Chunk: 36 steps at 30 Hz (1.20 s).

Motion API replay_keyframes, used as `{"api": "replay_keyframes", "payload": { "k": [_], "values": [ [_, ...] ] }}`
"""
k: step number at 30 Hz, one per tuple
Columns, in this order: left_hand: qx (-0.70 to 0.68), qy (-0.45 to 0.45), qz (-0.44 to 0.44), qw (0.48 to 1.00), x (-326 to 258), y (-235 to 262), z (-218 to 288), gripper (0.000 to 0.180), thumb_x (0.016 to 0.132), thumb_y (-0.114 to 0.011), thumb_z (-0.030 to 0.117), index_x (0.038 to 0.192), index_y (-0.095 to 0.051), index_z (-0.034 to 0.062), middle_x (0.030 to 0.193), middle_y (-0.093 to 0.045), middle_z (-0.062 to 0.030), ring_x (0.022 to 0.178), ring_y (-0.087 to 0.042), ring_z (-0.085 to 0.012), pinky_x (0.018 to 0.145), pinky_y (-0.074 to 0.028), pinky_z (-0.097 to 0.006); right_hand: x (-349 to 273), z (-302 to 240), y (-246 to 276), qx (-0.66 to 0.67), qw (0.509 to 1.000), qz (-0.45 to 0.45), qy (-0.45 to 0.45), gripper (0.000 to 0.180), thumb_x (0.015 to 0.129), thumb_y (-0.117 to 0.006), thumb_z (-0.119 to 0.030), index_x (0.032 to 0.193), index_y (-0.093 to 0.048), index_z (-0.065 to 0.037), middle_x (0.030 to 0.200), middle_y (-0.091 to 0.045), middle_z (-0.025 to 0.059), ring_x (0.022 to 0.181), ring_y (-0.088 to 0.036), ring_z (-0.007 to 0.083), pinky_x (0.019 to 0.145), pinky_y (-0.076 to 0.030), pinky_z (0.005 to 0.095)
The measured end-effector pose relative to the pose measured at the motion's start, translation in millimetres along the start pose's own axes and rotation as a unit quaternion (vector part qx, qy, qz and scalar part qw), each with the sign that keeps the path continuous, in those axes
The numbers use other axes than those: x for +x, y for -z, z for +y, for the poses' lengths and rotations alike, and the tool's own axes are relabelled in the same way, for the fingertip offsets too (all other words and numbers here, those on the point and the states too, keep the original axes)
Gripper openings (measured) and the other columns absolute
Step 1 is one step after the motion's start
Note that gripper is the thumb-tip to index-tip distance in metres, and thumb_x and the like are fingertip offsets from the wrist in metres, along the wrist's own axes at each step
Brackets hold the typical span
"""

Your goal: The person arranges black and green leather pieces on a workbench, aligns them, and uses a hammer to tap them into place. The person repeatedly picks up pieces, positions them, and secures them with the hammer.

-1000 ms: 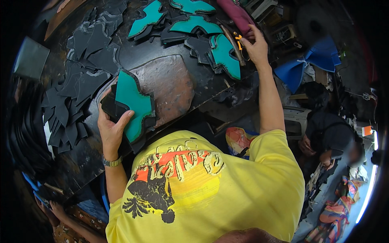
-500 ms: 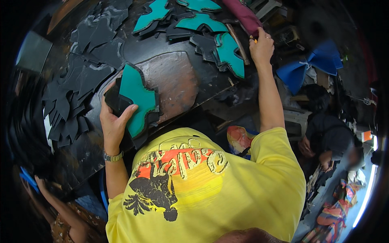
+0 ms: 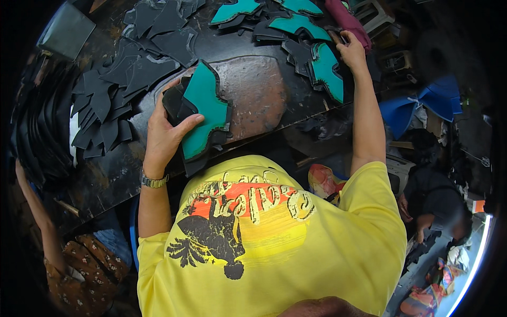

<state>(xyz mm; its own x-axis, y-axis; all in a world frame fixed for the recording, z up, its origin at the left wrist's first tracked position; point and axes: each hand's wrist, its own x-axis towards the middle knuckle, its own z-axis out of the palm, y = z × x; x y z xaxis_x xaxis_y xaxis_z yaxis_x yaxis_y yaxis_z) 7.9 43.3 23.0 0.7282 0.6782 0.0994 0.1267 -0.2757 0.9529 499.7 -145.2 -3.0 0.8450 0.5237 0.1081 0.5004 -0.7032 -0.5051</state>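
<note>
My left hand (image 3: 165,134) grips a stack of cut shoe-upper pieces (image 3: 203,113), teal face up with black edges, held over the near edge of a dark worktable (image 3: 248,50). A worn brown pad (image 3: 253,92) lies just right of the stack. My right hand (image 3: 353,52) reaches far right and rests on a teal piece (image 3: 325,71) next to a maroon object (image 3: 346,21). More teal pieces (image 3: 296,22) lie at the far side. I wear a yellow printed shirt and a wristwatch (image 3: 153,181).
Several black cut pieces (image 3: 132,68) are heaped on the table's left side. Another person's arm and patterned clothing (image 3: 79,264) show at lower left. A blue object (image 3: 422,103) and floor clutter lie to the right, where a person in dark clothes (image 3: 438,201) sits.
My left hand has lifted the teal and black stack up and further over the table. My right hand has stayed at the teal pieces on the far right.
</note>
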Motion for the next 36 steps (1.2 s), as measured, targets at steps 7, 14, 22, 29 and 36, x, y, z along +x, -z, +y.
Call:
{"api": "replay_keyframes", "payload": {
  "k": [7, 14, 22, 29, 36],
  "values": [
    [0.027, 0.013, -0.021, 0.999, 0, 6, 1, 0.073, 0.084, -0.085, 0.007, 0.148, -0.050, 0.0013, 0.136, -0.063, -0.0101, 0.120, -0.062, -0.0167, 0.104, -0.050, -0.032, -13, -25, 0, -0.139, 0.978, 0.131, 0.080, 0.053, 0.091, -0.066, -0.019, 0.143, -0.056, -0.019, 0.128, -0.063, 0.0237, 0.112, -0.066, 0.0448, 0.095, -0.053, 0.0509],
    [0.018, 0.013, 0.003, 1.000, -1, 2, -2, 0.076, 0.080, -0.089, 0.016, 0.145, -0.051, 0.0006, 0.130, -0.068, -0.0136, 0.117, -0.065, -0.0197, 0.102, -0.051, -0.033, 0, -24, 3, -0.263, 0.910, 0.280, 0.156, 0.049, 0.086, -0.065, -0.012, 0.134, -0.061, -0.023, 0.119, -0.064, 0.0139, 0.106, -0.065, 0.0393, 0.085, -0.052, 0.0542],
    [0.036, 0.026, -0.021, 0.999, 3, 8, -1, 0.080, 0.081, -0.087, 0.008, 0.150, -0.047, 0.0022, 0.135, -0.063, -0.0103, 0.117, -0.062, -0.0160, 0.103, -0.050, -0.031, -58, -56, 33, -0.073, 0.947, 0.235, 0.204, 0.062, 0.087, -0.068, -0.020, 0.147, -0.052, -0.018, 0.122, -0.067, 0.0191, 0.110, -0.067, 0.0442, 0.094, -0.052, 0.0533],
    [0.197, -0.017, -0.007, 0.980, 20, 3, 4, 0.101, 0.072, -0.095, 0.035, 0.155, -0.044, 0.0093, 0.131, -0.067, -0.0210, 0.118, -0.066, -0.0286, 0.100, -0.052, -0.037, -154, -85, 9, 0.120, 0.987, -0.052, 0.093, 0.069, 0.085, -0.078, -0.012, 0.149, -0.053, -0.015, 0.083, -0.063, 0.0076, 0.074, -0.062, 0.0202, 0.074, -0.050, 0.0353],
    [0.158, -0.011, -0.033, 0.987, 32, 2, -1, 0.098, 0.076, -0.093, 0.036, 0.156, -0.043, 0.0093, 0.109, -0.071, -0.0126, 0.092, -0.067, -0.0162, 0.079, -0.054, -0.032, -185, -135, 1, 0.072, 0.963, -0.002, 0.258, 0.076, 0.085, -0.076, -0.005, 0.154, -0.048, -0.017, 0.119, -0.067, 0.0116, 0.111, -0.066, 0.0270, 0.096, -0.052, 0.0419]
  ]
}}
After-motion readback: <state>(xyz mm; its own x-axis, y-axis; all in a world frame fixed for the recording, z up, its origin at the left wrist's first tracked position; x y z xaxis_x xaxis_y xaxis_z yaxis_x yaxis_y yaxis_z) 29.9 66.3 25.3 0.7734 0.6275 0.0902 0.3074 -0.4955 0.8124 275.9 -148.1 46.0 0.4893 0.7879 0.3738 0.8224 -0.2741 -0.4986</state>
